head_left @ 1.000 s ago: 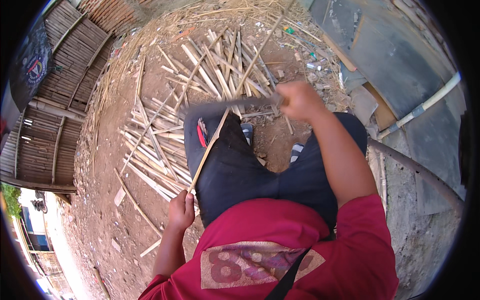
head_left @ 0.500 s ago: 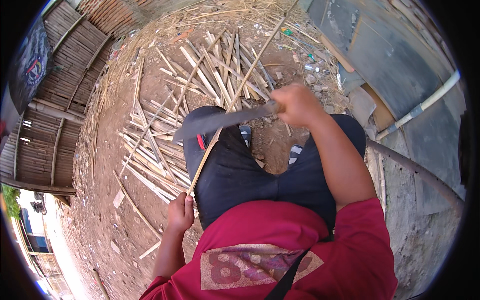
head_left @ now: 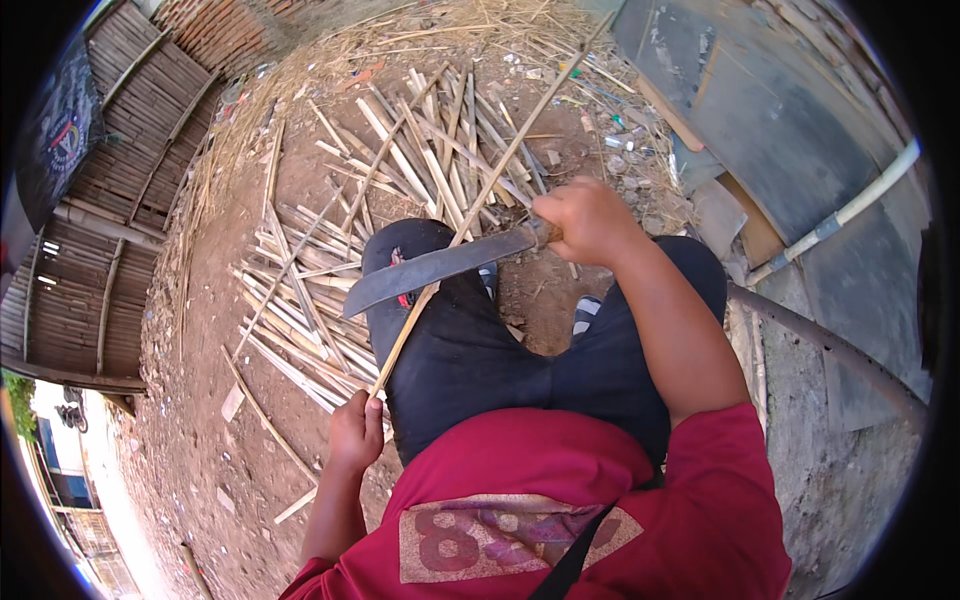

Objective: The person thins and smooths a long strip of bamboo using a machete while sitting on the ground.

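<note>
Swung lower since half a second ago: knife (head_left: 440, 268), now laid across a thin strip (head_left: 470, 215) above the left knee. Right hand (head_left: 585, 222) clenched round the knife handle; broad, dull grey steel blade, curved toward the tip, pointing left. Left hand (head_left: 355, 432) closed on the strip's near end beside the thigh; long pale bamboo, running up and right over the lap toward the far litter. Black trousers (head_left: 470, 360), matte cloth; red shirt (head_left: 560, 500) with a faded print. Beyond the knees, split slats (head_left: 300, 290), flat, straw-coloured, strewn crisscross on dry reddish dirt (head_left: 190, 400) with chips and husk. Woven bamboo wall (head_left: 90, 230) at left, brick behind; grey weathered boards (head_left: 760, 110) and a white pipe (head_left: 850, 210) at right
</note>
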A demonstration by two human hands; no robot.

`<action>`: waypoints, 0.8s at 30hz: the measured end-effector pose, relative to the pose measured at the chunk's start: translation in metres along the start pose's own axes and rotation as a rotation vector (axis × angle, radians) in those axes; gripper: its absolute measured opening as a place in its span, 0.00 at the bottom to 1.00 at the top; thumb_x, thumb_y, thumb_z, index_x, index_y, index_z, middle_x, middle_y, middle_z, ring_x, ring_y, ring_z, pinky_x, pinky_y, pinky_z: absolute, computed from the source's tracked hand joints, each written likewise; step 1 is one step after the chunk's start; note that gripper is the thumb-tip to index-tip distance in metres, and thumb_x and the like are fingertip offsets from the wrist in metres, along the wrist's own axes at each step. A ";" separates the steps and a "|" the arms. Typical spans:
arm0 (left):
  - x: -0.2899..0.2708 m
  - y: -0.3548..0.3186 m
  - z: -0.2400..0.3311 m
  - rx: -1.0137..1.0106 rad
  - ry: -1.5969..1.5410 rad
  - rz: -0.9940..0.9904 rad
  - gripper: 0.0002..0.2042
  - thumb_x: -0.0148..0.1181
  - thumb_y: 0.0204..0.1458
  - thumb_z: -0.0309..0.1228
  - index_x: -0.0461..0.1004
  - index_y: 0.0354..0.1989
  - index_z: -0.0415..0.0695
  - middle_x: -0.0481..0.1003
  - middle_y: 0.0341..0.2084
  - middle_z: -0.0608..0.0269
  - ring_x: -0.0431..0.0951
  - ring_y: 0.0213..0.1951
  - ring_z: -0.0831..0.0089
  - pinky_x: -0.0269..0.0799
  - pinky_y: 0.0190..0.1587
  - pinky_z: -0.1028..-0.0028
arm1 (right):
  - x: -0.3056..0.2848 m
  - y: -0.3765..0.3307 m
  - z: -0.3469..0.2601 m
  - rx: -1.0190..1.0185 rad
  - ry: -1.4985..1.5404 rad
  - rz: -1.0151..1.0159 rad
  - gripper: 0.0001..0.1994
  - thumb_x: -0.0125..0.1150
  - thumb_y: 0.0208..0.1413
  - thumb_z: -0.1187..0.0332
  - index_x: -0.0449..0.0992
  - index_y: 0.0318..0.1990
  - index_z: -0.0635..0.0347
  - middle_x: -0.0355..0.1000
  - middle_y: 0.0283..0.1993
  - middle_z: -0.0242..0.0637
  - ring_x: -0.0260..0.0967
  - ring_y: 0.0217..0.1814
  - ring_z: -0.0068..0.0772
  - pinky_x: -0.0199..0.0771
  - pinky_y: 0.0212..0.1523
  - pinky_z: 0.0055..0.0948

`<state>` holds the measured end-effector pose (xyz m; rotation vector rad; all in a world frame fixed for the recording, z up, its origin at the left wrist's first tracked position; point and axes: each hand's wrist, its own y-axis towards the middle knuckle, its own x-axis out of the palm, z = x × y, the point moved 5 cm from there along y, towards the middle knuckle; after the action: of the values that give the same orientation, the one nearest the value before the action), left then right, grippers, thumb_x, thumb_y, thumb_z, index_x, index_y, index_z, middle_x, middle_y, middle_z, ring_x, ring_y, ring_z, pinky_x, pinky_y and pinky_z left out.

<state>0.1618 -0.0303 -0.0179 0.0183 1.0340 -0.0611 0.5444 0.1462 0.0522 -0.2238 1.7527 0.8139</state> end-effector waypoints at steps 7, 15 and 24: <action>0.003 0.001 0.000 -0.010 -0.014 0.012 0.23 0.44 0.66 0.45 0.67 0.25 0.38 0.70 0.17 0.43 0.73 0.24 0.41 0.67 0.28 0.54 | 0.007 -0.015 0.090 0.774 0.406 0.352 0.20 0.66 0.53 0.60 0.78 0.52 0.61 0.79 0.39 0.53 0.78 0.41 0.52 0.76 0.44 0.41; 0.004 0.003 0.005 -0.023 -0.033 0.003 0.21 0.45 0.66 0.43 0.67 0.26 0.38 0.71 0.17 0.44 0.74 0.24 0.41 0.67 0.28 0.54 | 0.008 -0.004 0.011 0.076 0.152 0.074 0.10 0.67 0.52 0.63 0.78 0.38 0.57 0.77 0.29 0.44 0.77 0.35 0.51 0.75 0.36 0.43; 0.004 0.003 0.004 -0.009 -0.012 0.014 0.22 0.44 0.66 0.43 0.67 0.25 0.38 0.70 0.16 0.44 0.73 0.23 0.42 0.66 0.26 0.54 | 0.009 -0.020 0.090 0.783 0.380 0.377 0.17 0.68 0.51 0.61 0.79 0.47 0.58 0.80 0.35 0.46 0.79 0.38 0.49 0.77 0.39 0.40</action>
<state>0.1676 -0.0275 -0.0193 0.0168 1.0223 -0.0438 0.6210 0.1893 0.0243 0.5196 2.3788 0.2911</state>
